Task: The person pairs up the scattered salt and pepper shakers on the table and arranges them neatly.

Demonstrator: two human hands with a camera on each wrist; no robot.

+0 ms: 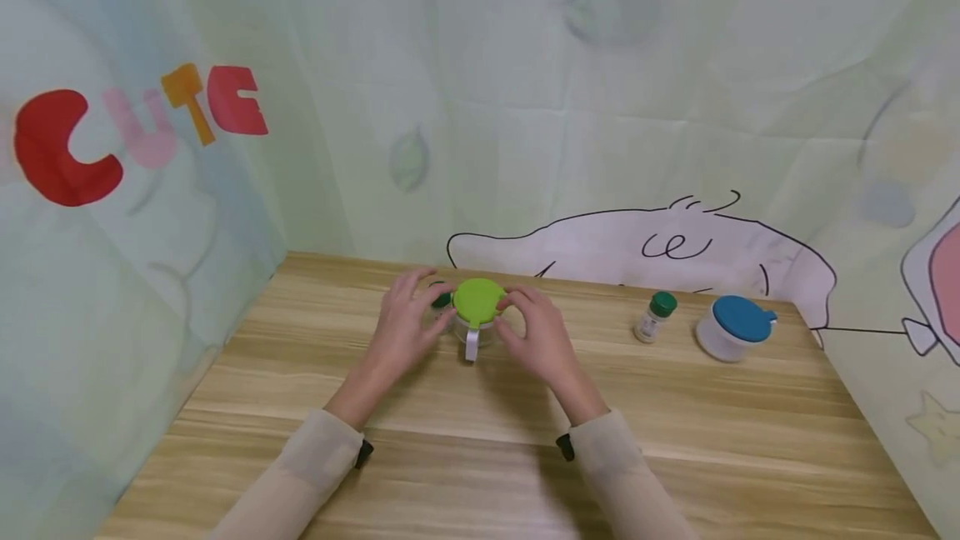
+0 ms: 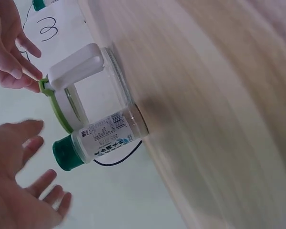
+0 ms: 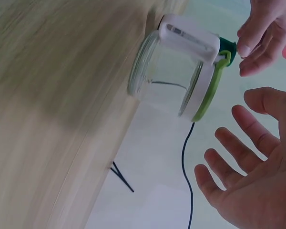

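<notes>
A clear glass jar [image 3: 169, 88] with a green lid [image 1: 480, 302] and a white handle [image 1: 472, 344] stands upright on the table. Close against its left side is a small labelled seasoning bottle [image 2: 107, 136] with a dark green cap [image 2: 67, 152]. My left hand [image 1: 405, 319] is beside that bottle, fingers spread and a little apart from the cap in the left wrist view. On the jar's other side, my right hand [image 1: 542, 333] hovers near the lid's edge; the right wrist view shows its fingers spread, with a gap to the jar. Neither hand holds anything.
To the right stand another green-capped seasoning bottle [image 1: 654, 319] and a white container [image 1: 722, 340] with a blue lid [image 1: 742, 319]. The wooden table [image 1: 465, 473] meets a printed cloth backdrop [image 1: 360, 148] at its back and sides.
</notes>
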